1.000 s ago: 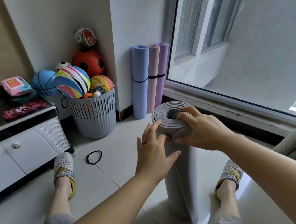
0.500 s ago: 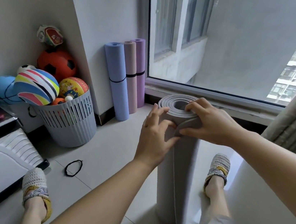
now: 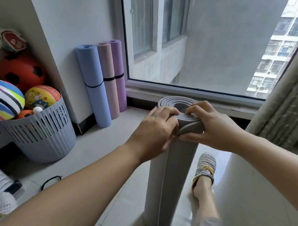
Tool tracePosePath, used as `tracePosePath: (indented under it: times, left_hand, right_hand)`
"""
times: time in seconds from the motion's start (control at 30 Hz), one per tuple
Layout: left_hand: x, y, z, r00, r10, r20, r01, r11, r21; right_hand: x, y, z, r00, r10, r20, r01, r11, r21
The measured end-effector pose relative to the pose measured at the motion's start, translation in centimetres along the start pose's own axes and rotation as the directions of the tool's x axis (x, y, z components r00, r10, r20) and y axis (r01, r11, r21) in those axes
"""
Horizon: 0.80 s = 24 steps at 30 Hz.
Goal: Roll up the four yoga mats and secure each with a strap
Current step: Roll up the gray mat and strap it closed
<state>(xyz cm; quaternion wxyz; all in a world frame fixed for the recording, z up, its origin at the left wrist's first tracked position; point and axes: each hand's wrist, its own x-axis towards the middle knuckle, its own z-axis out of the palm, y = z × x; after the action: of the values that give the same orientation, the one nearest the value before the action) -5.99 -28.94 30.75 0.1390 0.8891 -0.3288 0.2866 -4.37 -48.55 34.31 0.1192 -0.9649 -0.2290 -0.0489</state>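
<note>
The grey mat [image 3: 170, 172] stands rolled and upright on the floor [image 3: 101, 154]. The left hand [image 3: 155, 130] curls over its top rim (fingertips hard to make out), and the right hand [image 3: 213, 125] pinches the loose outer flap there. A black strap [image 3: 51, 181] lies on the floor, half hidden behind the left forearm [image 3: 87, 190]. Three strapped mats [image 3: 93, 82] lean by the window [image 3: 210, 45].

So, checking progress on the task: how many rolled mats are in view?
4. Blue mat, pink mat and purple mat stand strapped by the window; the grey mat stands unstrapped, gripped by left hand and right hand. None seems hidden.
</note>
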Motion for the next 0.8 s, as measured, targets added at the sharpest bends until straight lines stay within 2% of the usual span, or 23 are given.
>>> tracePosePath:
  times: [0.03,0.1,0.17,0.27,0.33,0.4,0.47,0.53,0.6,0.67,0.73,0.8]
  left_hand:
    - [0.0,0.0,-0.2,1.000,0.006,-0.006,-0.006,1.000,0.002]
    - [-0.2,0.0,-0.9,1.000,0.006,-0.010,-0.006,1.000,-0.006]
    - [-0.5,0.0,-1.3,1.000,-0.005,-0.009,0.005,1.000,-0.015]
    - [-1.1,-0.2,-1.7,1.000,-0.026,0.002,0.026,0.999,-0.037]
    - [-1.5,-0.3,-1.8,1.000,-0.021,0.020,0.022,0.998,-0.057]
    - [-2.0,-0.5,-2.1,0.999,-0.035,0.036,0.038,0.996,-0.077]
    - [-2.7,-0.8,-2.6,0.998,-0.043,0.038,0.046,0.995,-0.088]
    - [-3.8,-0.9,-3.3,0.999,-0.033,0.030,0.035,0.995,-0.098]
    - [-5.1,-0.7,-4.0,0.999,-0.039,0.008,0.039,0.991,-0.131]
    - [-6.3,-0.3,-5.0,0.995,-0.104,0.011,0.104,0.974,-0.200]
    - [-7.0,-0.2,-6.2,0.987,-0.149,0.062,0.158,0.968,-0.196]
    - [-7.4,-0.1,-7.5,0.970,-0.173,0.173,0.191,0.977,-0.096]
  right_hand:
    - [-0.2,0.0,-0.2,1.000,-0.015,0.023,0.016,1.000,-0.024]
    - [-0.5,-0.2,-0.7,0.997,-0.049,0.067,0.060,0.982,-0.179]
    - [-0.5,-0.4,-1.1,0.994,-0.102,0.049,0.113,0.924,-0.364]
    - [0.0,-1.4,-1.3,0.966,-0.259,0.008,0.228,0.835,-0.500]
    - [0.5,-1.8,-1.3,0.954,-0.291,0.072,0.293,0.851,-0.436]
    - [0.9,-2.4,-1.4,0.954,-0.228,0.195,0.268,0.940,-0.213]
    - [1.1,-3.0,-1.4,0.946,-0.219,0.238,0.241,0.968,-0.067]
    - [0.6,-3.7,-0.8,0.950,-0.241,0.200,0.249,0.968,-0.017]
    - [-0.5,-4.5,0.2,0.953,-0.288,0.093,0.290,0.957,-0.008]
    - [-1.4,-5.5,1.0,0.945,-0.326,-0.008,0.326,0.945,-0.012]
    - [-1.9,-6.8,1.6,0.945,-0.322,-0.058,0.321,0.947,-0.019]
    - [-2.4,-8.1,2.3,0.928,-0.347,-0.134,0.344,0.938,-0.049]
